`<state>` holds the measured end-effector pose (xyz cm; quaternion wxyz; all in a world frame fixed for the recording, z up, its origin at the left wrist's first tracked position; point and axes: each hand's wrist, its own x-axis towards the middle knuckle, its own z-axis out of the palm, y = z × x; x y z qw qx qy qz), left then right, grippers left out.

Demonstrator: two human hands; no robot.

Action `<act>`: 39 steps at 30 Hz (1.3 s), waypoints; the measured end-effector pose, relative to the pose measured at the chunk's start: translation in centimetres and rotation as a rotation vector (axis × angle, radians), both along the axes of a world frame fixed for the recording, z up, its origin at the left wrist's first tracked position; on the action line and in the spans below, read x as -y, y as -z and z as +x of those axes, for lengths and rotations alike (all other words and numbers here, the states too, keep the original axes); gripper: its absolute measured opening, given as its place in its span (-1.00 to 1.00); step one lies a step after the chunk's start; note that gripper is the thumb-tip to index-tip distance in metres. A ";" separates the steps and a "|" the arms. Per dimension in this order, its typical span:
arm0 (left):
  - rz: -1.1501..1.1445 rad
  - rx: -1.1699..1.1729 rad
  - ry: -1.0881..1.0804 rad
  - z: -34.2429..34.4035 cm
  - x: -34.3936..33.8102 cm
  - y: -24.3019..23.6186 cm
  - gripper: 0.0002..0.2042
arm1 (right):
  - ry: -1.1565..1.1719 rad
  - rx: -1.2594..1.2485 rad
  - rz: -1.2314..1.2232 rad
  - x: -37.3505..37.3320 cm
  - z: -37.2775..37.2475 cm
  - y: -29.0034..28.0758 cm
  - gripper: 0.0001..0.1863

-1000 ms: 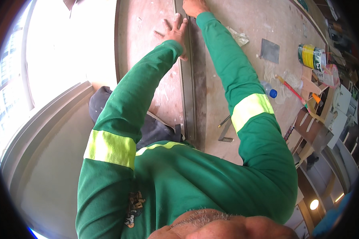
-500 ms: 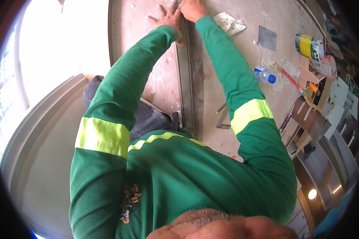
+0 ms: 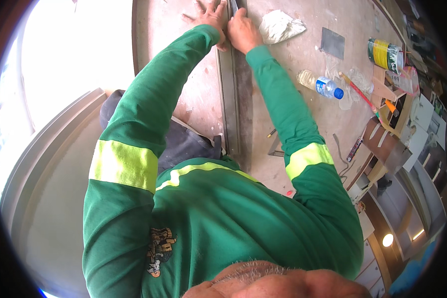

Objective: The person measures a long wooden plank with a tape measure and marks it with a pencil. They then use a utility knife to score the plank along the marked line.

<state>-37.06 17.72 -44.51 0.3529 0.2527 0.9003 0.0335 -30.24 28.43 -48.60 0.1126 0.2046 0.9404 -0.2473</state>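
A long grey-brown strip [image 3: 228, 99] runs away from my body across the pale, dusty work surface [image 3: 196, 119]. My left hand [image 3: 211, 21] lies on the strip's far part, its fingers spread out to the left. Close beside it, my right hand [image 3: 244, 33] is closed around a slim grey tool [image 3: 234, 7] with a narrow, blade-like end pointing away from me. The tool's handle is hidden inside my fist, so its exact kind does not show. A crumpled white cloth or paper [image 3: 280, 27] lies just right of that hand.
Rightward lie a grey square sheet [image 3: 332, 43], a clear bottle with a blue cap [image 3: 323, 86], a red-handled stick [image 3: 361, 94] and a yellow-green tin [image 3: 382, 53]. A pencil [image 3: 271, 133] and metal frame-like piece [image 3: 276, 147] sit near my right forearm. Bright window at left.
My right hand has drawn back toward me along the strip, bringing the slim tool's end into sight. My left hand stays spread in nearly the same place.
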 end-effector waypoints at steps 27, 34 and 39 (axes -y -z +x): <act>0.022 0.007 -0.074 -0.2 1.2 0.6 0.47 | -0.159 -0.188 0.275 -10.5 -33.9 12.4 -0.58; -0.012 0.009 -0.050 -0.2 0.6 0.4 0.49 | -0.618 -0.042 0.742 -10.9 -28.5 12.5 -0.57; -0.014 0.003 -0.027 -0.1 -0.2 0.6 0.48 | -0.107 -0.140 0.368 -9.8 -23.5 11.8 -0.37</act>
